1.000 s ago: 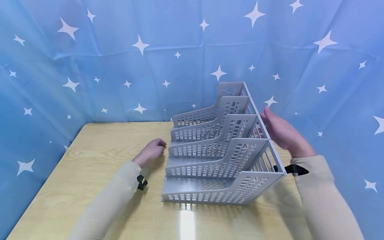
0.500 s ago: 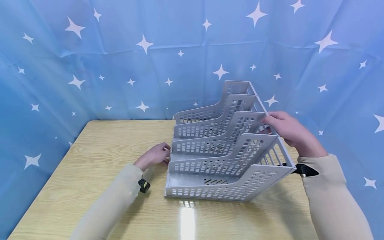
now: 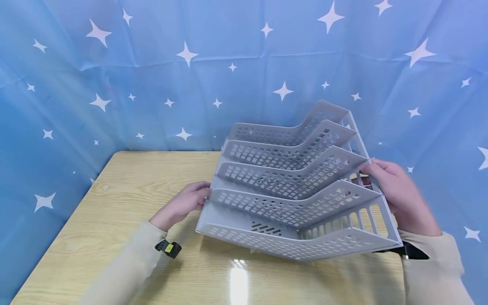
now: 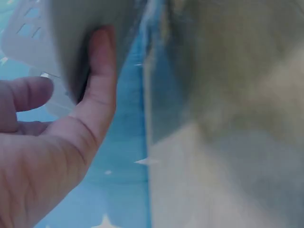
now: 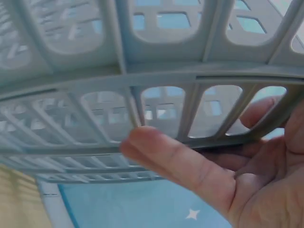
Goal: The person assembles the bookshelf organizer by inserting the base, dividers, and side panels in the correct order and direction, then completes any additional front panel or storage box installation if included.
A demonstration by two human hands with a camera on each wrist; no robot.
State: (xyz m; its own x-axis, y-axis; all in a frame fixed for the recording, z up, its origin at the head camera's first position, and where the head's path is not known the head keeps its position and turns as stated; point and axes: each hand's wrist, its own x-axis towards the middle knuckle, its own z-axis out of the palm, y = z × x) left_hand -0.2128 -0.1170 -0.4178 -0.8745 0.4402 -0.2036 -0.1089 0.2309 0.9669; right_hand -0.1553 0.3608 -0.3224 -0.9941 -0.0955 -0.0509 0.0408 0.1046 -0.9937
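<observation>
A grey plastic file rack [image 3: 232, 216] with several perforated dividers is tilted over the table in the head view, its left edge lifted and a shadow beneath. My left hand [image 3: 181, 203] holds that left edge; in the left wrist view a finger presses against the underside of the rack [image 4: 71, 28], the thumb on its other side. At the right, my right hand [image 3: 404, 195] grips the slatted back panel. Seen in the right wrist view, the fingers of my right hand [image 5: 194, 175] lie along the slats of the rack, thumb showing through an opening.
The wooden table [image 3: 133, 182] extends to the left and front of the rack. A blue curtain [image 3: 213, 84] with white stars hangs close behind and at both sides. Black straps with small devices [image 3: 169, 248] sit at the wrists.
The left hand has come to the rack's left edge and the right hand has taken hold of its back panel. The rack has turned and tilted, its back shifting right and its left edge rising.
</observation>
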